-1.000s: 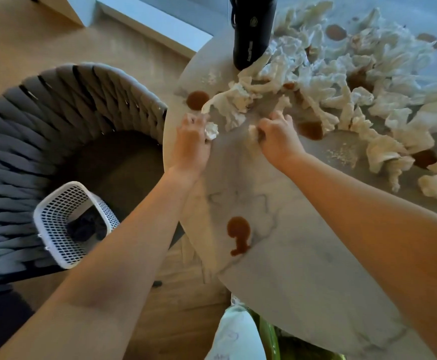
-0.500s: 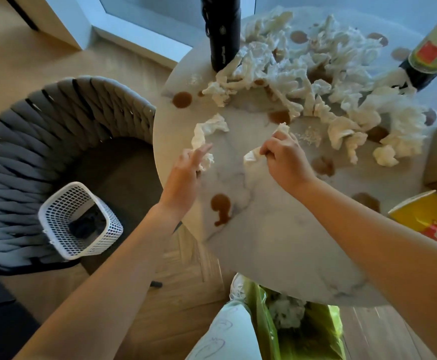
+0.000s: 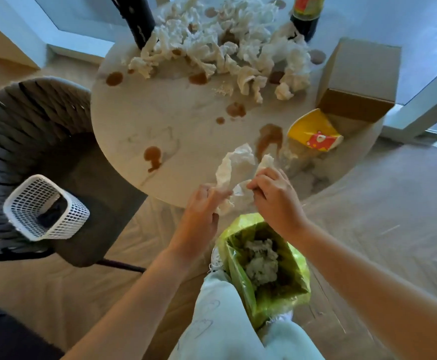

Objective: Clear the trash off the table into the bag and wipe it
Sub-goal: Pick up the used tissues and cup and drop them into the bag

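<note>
A white mesh basket (image 3: 46,207) sits on the grey chair (image 3: 30,131) at left. At the table's (image 3: 186,131) near edge, the left hand (image 3: 199,216) pinches one crumpled tissue (image 3: 234,167) and the right hand (image 3: 274,201) clutches another wad (image 3: 265,162). Both are above the open green bag (image 3: 264,266) between the person's knees.

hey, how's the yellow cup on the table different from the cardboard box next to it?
The yellow cup lies tipped on its side with its mouth open toward the camera; the cardboard box sits flat and looks closed. The cup is bright yellow with a red printed patch; the box is plain brown. The cup is round and clearly smaller; the box is blocky. Both rest near the right edge of the round table, close together.
</note>
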Demonstrator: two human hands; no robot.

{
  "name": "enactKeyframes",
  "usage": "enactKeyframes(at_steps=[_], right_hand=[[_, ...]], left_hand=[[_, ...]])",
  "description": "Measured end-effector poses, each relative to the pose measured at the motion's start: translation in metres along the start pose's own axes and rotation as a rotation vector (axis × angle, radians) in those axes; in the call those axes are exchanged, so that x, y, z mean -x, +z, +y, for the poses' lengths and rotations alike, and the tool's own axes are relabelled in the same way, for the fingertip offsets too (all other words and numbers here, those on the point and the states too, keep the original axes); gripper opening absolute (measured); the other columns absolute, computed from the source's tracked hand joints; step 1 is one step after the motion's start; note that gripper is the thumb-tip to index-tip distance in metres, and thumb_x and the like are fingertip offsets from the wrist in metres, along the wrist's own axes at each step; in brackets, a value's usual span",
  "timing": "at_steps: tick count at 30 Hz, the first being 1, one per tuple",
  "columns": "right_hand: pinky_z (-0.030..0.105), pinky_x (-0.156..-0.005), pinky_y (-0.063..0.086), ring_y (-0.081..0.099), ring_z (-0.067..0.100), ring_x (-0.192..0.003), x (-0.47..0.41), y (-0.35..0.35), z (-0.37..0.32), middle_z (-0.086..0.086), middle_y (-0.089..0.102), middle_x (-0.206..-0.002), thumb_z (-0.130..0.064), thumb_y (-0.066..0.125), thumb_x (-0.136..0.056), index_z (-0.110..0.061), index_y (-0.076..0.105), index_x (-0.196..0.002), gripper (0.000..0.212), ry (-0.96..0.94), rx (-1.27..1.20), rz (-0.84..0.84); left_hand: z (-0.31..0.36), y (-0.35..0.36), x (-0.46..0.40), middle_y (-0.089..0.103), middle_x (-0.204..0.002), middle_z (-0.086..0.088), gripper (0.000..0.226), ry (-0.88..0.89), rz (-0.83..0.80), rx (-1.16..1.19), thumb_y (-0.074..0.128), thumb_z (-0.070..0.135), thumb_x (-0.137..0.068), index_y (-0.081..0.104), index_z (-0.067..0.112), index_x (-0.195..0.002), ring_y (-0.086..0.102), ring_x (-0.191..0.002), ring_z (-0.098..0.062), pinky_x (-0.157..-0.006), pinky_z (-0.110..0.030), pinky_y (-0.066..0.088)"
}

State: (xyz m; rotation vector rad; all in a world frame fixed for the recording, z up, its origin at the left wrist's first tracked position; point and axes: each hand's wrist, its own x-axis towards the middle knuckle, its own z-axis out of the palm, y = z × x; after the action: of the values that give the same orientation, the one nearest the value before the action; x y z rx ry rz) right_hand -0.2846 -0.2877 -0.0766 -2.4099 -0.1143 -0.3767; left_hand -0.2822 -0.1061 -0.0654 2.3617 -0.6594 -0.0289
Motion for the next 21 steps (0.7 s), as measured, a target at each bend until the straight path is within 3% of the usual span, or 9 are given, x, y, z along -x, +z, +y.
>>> enactKeyframes(at_steps=[5, 11, 15, 18, 21], right_hand=[[0.019, -0.076, 0.042, 0.053, 0.021, -0.076, 0.121, -0.027, 0.031, 0.008, 0.059, -0.079, 0.002, 0.060, -0.076, -0.003, 0.065, -0.073, 0.007, 0.064, -0.031, -0.031], [0.029, -0.060, 0.049, 0.054, 0.025, -0.068, 0.202, -0.010, 0.073, 0.006, 0.057, -0.074, -0.009, 0.046, -0.080, -0.005, 0.061, -0.066, 0.021, 0.168, -0.075, -0.181], [0.038, -0.057, 0.050, 0.056, 0.033, -0.073, 0.227, 0.037, 0.119, 0.009, 0.059, -0.074, 0.010, 0.054, -0.071, -0.004, 0.063, -0.067, 0.017, 0.361, -0.120, -0.345], [0.033, -0.066, 0.042, 0.054, 0.034, -0.087, 0.237, 0.084, 0.158, 0.013, 0.058, -0.085, 0.013, 0.050, -0.077, -0.001, 0.067, -0.080, 0.022, 0.520, -0.115, -0.450], [0.032, -0.085, 0.041, 0.050, 0.030, -0.107, 0.241, 0.122, 0.184, 0.011, 0.052, -0.117, 0.011, 0.044, -0.081, -0.004, 0.061, -0.108, 0.035, 0.618, -0.111, -0.653]], left_hand=[[0.047, 0.066, 0.090, 0.049, -0.119, -0.005, 0.056, 0.048, -0.203, 0.068, 0.063, -0.010, -0.078, 0.051, 0.021, -0.123, 0.048, -0.110, -0.013, -0.094, -0.021, 0.044], [0.047, 0.134, 0.134, 0.056, -0.112, -0.011, 0.048, -0.048, -0.344, 0.091, 0.061, -0.006, -0.077, 0.056, 0.018, -0.118, 0.055, -0.104, -0.022, -0.093, -0.029, 0.045], [0.021, 0.183, 0.136, 0.051, -0.112, -0.013, 0.048, -0.239, -0.492, 0.098, 0.049, -0.013, -0.081, 0.058, 0.012, -0.121, 0.049, -0.106, -0.022, -0.093, -0.012, 0.030], [-0.008, 0.226, 0.126, 0.047, -0.112, -0.011, 0.048, -0.350, -0.585, 0.062, 0.042, -0.012, -0.084, 0.057, 0.014, -0.122, 0.044, -0.108, -0.022, -0.096, -0.022, 0.035], [-0.041, 0.269, 0.116, 0.044, -0.114, -0.012, 0.052, -0.405, -0.731, -0.035, 0.037, -0.011, -0.083, 0.056, 0.018, -0.122, 0.045, -0.105, -0.026, -0.086, -0.028, 0.038]])
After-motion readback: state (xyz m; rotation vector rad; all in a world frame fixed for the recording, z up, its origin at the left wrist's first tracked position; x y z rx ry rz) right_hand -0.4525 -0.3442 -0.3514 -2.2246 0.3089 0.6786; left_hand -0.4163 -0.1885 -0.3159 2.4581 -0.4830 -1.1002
